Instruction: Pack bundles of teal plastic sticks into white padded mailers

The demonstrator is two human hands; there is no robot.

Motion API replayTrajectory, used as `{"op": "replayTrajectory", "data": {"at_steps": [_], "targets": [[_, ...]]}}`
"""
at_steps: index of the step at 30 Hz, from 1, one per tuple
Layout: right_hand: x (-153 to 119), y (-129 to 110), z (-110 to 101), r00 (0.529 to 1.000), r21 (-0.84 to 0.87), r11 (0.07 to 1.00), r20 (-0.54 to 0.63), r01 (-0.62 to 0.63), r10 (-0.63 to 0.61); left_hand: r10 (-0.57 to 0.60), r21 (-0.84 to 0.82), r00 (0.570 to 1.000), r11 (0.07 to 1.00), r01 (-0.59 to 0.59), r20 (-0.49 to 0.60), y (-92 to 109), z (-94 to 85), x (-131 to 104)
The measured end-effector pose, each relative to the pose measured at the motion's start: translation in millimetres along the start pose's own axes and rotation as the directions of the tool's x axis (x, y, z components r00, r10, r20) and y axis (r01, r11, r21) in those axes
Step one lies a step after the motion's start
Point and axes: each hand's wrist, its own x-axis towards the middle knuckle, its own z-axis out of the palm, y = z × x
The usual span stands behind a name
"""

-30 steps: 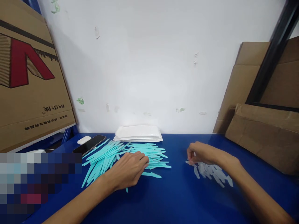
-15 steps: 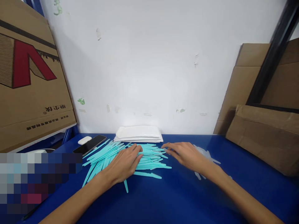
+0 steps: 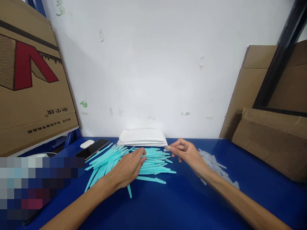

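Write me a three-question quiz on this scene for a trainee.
1. True or false: the phone lies beside the white case.

2. Which hand is nearer the clear pieces?
A) left
B) right

3. Fill in: the white stack lies beyond the teal sticks, close to the ____.

Key:
1. True.
2. B, the right hand.
3. Wall.

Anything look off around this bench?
Minor things: one teal plastic stick pokes out toward the wearer, askew from the main pile; lettering on the left cardboard box is upside down; the white wall has green patches, perhaps sticker remnants.
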Motion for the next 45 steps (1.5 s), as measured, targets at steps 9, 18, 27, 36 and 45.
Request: {"op": "replayTrajectory", "data": {"at_steps": [9, 18, 27, 36, 45], "targets": [[-5, 1, 10, 0.996, 0.066, 0.995, 0.06, -0.073, 0.069, 0.017, -0.046, 1.0, 0.999, -0.018, -0.014, 2, 1.8, -2], [-2, -6, -8, 0.994, 0.036, 0.999, -0.103, 0.039, -0.035, -0.012, -0.074, 0.997, 0.997, 0.006, -0.071, 4, -0.3, -1], [-5, 1, 5, 1.0, 0.033, 0.999, 0.011, -0.03, 0.029, 0.007, -0.08, 0.998, 0.997, -0.012, -0.07, 6, 0.6, -1], [-5, -2, 4, 0.993, 0.095, 0.995, -0.113, 0.039, -0.028, -0.024, -0.088, 0.996, 0.996, 0.016, -0.092, 6, 0.3, 0], [-7, 1, 12, 0.999, 0.06, 0.998, -0.036, -0.002, 0.004, 0.019, -0.074, 0.993, 0.997, -0.027, -0.115, 7, 3.2, -1]]}}
